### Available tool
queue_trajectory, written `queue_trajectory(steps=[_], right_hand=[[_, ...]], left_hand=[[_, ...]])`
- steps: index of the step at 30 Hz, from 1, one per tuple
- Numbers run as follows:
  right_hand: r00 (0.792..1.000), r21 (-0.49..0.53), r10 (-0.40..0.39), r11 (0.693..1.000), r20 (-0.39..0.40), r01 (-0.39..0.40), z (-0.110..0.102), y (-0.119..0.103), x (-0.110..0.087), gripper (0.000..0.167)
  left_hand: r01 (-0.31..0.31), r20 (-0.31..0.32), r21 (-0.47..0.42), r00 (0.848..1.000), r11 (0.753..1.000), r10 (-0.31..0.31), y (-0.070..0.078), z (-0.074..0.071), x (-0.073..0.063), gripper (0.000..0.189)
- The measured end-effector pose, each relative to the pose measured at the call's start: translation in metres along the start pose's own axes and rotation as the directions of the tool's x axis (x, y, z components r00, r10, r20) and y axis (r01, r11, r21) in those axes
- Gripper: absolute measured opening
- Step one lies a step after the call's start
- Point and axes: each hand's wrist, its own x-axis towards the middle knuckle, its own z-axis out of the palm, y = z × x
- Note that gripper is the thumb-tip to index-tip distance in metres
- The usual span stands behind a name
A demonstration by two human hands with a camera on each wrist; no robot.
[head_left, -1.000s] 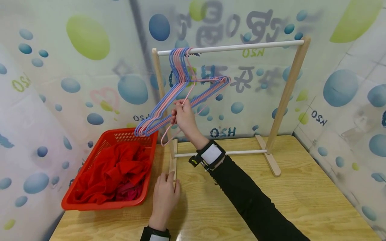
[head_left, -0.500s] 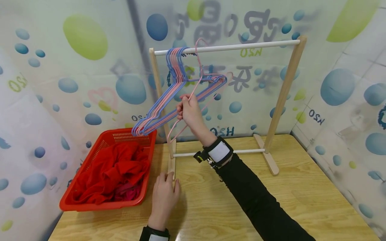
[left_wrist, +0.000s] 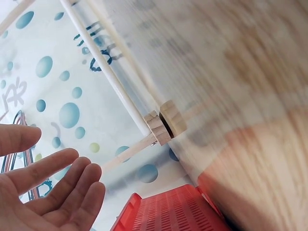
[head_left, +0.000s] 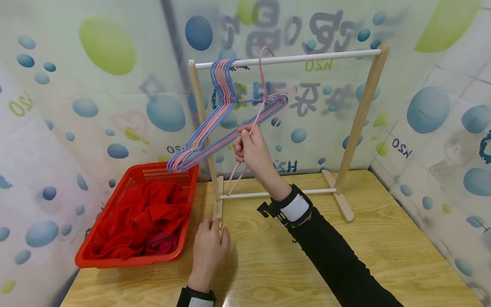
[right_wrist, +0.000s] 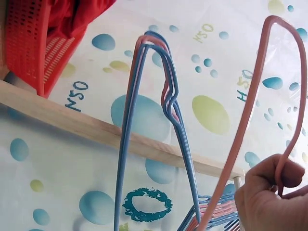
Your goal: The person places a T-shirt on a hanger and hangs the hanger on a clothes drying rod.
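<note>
My right hand point(head_left: 253, 149) grips a thin pink clothes hanger point(head_left: 263, 79) by one side. Its hook stands up at the height of the rack's white top bar point(head_left: 318, 56); whether it touches the bar I cannot tell. In the right wrist view the fingers point(right_wrist: 269, 175) curl round the pink wire. To its left, a bunch of blue and pink hangers point(head_left: 223, 81) hangs on the bar's left end. My left hand point(head_left: 207, 249) is low over the table beside the basket, near the rack's left foot; the left wrist view shows its fingers point(left_wrist: 62, 163) loosely extended, holding nothing.
A red plastic basket point(head_left: 130, 262) with crumpled red cloth point(head_left: 149, 209) stands on the left of the wooden table point(head_left: 291, 264). The rack's wooden right post point(head_left: 358, 119) and lower white rod point(head_left: 314, 192) are behind my right arm. A patterned curtain point(head_left: 168, 25) hangs behind.
My right hand has drawn the pink hanger off the bunch and moved it right along the bar, its hook rising above the bar. The left hand has stayed in place.
</note>
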Motion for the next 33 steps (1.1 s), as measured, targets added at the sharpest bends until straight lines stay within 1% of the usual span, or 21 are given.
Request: queue_trajectory(steps=[2, 3, 4, 5, 7, 9, 10, 11, 12, 16, 20, 21, 23, 24, 25, 27, 28, 31, 32, 33], right_hand=[[1.0, 0.001, 0.01, 1.0, 0.005, -0.01, -0.003, 0.004, -0.008, 0.016], [1.0, 0.008, 0.016, 1.0, 0.01, -0.016, -0.004, 0.007, -0.012, 0.016], [1.0, 0.008, 0.021, 1.0, 0.012, -0.021, -0.007, 0.009, -0.017, 0.016], [1.0, 0.009, 0.026, 1.0, 0.014, -0.026, -0.009, 0.012, -0.02, 0.016], [0.999, 0.004, 0.035, 0.999, 0.019, -0.035, -0.013, 0.018, -0.028, 0.016], [0.999, -0.001, 0.043, 0.999, 0.026, -0.043, -0.017, 0.024, -0.034, 0.017], [0.998, -0.009, 0.051, 0.999, 0.026, -0.05, -0.02, 0.027, -0.037, 0.017], [0.998, -0.017, 0.06, 0.998, 0.026, -0.059, -0.023, 0.03, -0.04, 0.018], [0.997, -0.022, 0.073, 0.997, 0.026, -0.072, -0.026, 0.033, -0.044, 0.018], [0.99, -0.051, 0.14, 0.989, 0.03, -0.139, -0.04, 0.043, -0.056, 0.017], [0.983, -0.104, 0.18, 0.979, 0.037, -0.176, -0.057, 0.05, -0.068, 0.017], [0.982, -0.116, 0.184, 0.977, 0.038, -0.178, -0.061, 0.051, -0.071, 0.017], [0.981, -0.143, 0.189, 0.973, 0.038, -0.181, -0.069, 0.052, -0.076, 0.018], [0.981, -0.153, 0.191, 0.971, 0.037, -0.183, -0.072, 0.053, -0.078, 0.017], [0.98, -0.16, 0.197, 0.969, 0.038, -0.189, -0.076, 0.053, -0.08, 0.018], [0.977, -0.187, 0.211, 0.962, 0.039, -0.201, -0.084, 0.053, -0.085, 0.019], [0.975, -0.201, 0.219, 0.958, 0.04, -0.207, -0.088, 0.053, -0.087, 0.019], [0.97, -0.241, 0.239, 0.944, 0.034, -0.224, -0.099, 0.054, -0.094, 0.021], [0.97, -0.259, 0.241, 0.939, 0.032, -0.225, -0.102, 0.055, -0.097, 0.021], [0.97, -0.272, 0.242, 0.936, 0.031, -0.225, -0.105, 0.055, -0.1, 0.021]], left_hand=[[-0.002, -0.02, -0.017, 1.0, 1.0, 0.002, 0.0, -0.002, 0.001, 0.029], [-0.004, -0.024, -0.025, 1.0, 1.0, 0.003, 0.006, -0.01, 0.004, 0.027], [-0.006, -0.035, -0.039, 0.999, 0.999, 0.005, 0.01, -0.015, 0.006, 0.027], [-0.012, -0.044, -0.044, 0.999, 0.999, 0.01, 0.018, -0.026, 0.01, 0.026], [-0.02, -0.066, -0.045, 0.998, 0.999, 0.017, 0.028, -0.038, 0.016, 0.023], [-0.023, -0.071, -0.043, 0.997, 0.999, 0.019, 0.039, -0.052, 0.021, 0.022], [-0.022, -0.079, -0.039, 0.997, 0.999, 0.018, 0.039, -0.05, 0.022, 0.022], [-0.021, -0.078, -0.038, 0.997, 0.999, 0.018, 0.043, -0.055, 0.024, 0.021], [-0.016, -0.077, -0.042, 0.997, 0.999, 0.013, 0.044, -0.054, 0.024, 0.02], [-0.004, -0.058, -0.049, 0.998, 0.999, 0.001, 0.056, -0.068, 0.029, 0.018], [0.003, -0.047, -0.054, 0.999, 0.999, -0.006, 0.054, -0.065, 0.028, 0.019], [-0.002, -0.056, -0.051, 0.998, 0.999, -0.001, 0.05, -0.06, 0.026, 0.02], [0.013, -0.039, -0.049, 0.999, 0.999, -0.015, 0.052, -0.063, 0.028, 0.02], [0.026, -0.019, -0.054, 0.999, 0.998, -0.027, 0.057, -0.07, 0.031, 0.02], [0.02, -0.024, -0.052, 0.999, 0.998, -0.021, 0.05, -0.063, 0.027, 0.021], [0.032, -0.011, -0.041, 0.999, 0.999, -0.032, 0.054, -0.067, 0.029, 0.02], [0.042, 0.006, -0.04, 0.999, 0.998, -0.042, 0.059, -0.075, 0.032, 0.021], [0.039, 0.005, -0.026, 0.999, 0.999, -0.039, 0.059, -0.076, 0.032, 0.021], [0.054, 0.023, -0.018, 0.998, 0.998, -0.054, 0.069, -0.087, 0.037, 0.021], [0.059, 0.03, -0.014, 0.998, 0.998, -0.059, 0.07, -0.088, 0.037, 0.021]])
